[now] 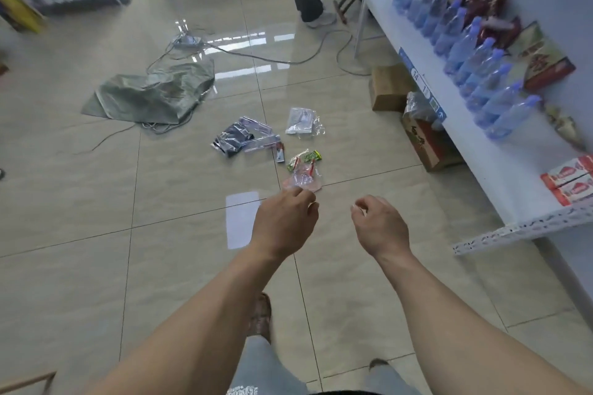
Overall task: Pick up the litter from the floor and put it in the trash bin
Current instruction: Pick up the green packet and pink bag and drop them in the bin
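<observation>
Two bare hands reach out over the tiled floor (96,202). The left hand (284,223) hangs with its fingers loosely curled and nothing visibly between them, fingertips just short of the nearest scrap. The right hand (378,228) is also curled loosely inward, empty as far as the view shows. The litter lies ahead in a loose cluster of about five pieces: a pink-and-clear wrapper (301,178) nearest the left hand, a green candy wrapper (305,158) just beyond it, a small red packet (280,152), a dark and clear plastic bag (245,138), and a separate clear plastic bag (303,120). No trash bin can be made out with certainty. A grey-green sack (150,94) lies flat to the left. One white shelf (455,125) on the right carries two rows of water bottles (465,48).
</observation>
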